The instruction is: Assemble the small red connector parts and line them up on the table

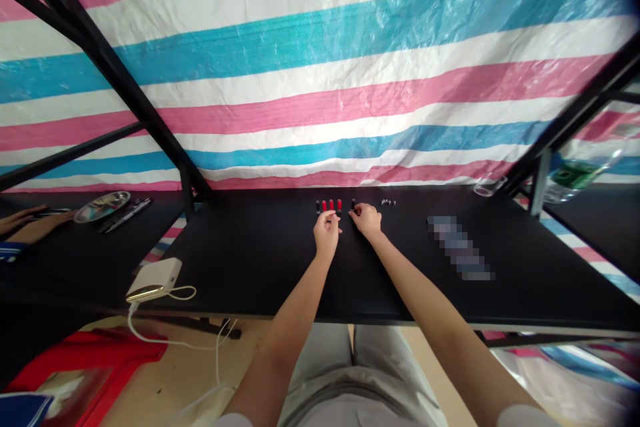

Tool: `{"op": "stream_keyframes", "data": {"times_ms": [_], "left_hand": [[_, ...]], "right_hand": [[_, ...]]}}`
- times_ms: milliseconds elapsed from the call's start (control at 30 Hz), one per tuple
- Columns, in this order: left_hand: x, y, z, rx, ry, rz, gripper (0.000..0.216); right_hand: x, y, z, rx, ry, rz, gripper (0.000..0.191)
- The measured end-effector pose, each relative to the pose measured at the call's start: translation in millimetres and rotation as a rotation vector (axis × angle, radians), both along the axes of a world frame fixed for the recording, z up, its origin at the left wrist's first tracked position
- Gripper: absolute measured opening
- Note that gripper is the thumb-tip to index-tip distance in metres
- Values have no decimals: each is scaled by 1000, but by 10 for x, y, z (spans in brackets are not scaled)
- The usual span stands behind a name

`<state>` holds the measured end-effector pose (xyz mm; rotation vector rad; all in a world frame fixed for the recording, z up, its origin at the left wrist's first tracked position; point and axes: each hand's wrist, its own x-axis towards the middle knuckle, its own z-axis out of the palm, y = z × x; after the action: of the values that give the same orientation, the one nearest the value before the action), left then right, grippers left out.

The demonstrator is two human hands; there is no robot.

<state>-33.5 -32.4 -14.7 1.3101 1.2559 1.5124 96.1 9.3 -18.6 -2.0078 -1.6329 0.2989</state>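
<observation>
Several small upright cylinders stand in a short row on the black table [250,260]: a black cylinder [317,206] at the left end, then red cylinders [331,205]. My left hand [327,232] is just in front of this row, with its fingers bent and the thumb apart; I see nothing clearly held in it. To the right of the row, my right hand [367,219] pinches a small dark cylinder [353,204] between thumb and finger, close to the tabletop. Beyond that hand lie several small shiny silver-and-black pieces [388,203]. The cylinders are too small to name by kind.
A white power bank [159,278] with a cable is at the table's front left. A blurred-out flat object [459,247] lies to the right, and a clear cup [489,185] sits at the back right. On the left, another person's hands [43,227] are near a metal tray [103,206].
</observation>
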Motion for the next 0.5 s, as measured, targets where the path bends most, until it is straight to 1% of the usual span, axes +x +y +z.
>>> {"op": "stream_keyframes", "data": {"times_ms": [100,200,367,433,500], "left_hand": [[5,-3,12,-22,-3,-3,23],[9,-17,29,-37,-12,-25,25],[11,-43,24,-22,-22,-46,26],[9,-50,16,-20,-12,-41,26],[8,-55,8,-23,2,-34,27]], "right_hand": [[29,-129,21,58,-20,-19,25],[60,-292,-2,172,67,-22,25],[89,-490,-121,411,265,97,22],[90,-519,-155,456,311,142,22],[90,-527,-170,467,333,159,22]]}}
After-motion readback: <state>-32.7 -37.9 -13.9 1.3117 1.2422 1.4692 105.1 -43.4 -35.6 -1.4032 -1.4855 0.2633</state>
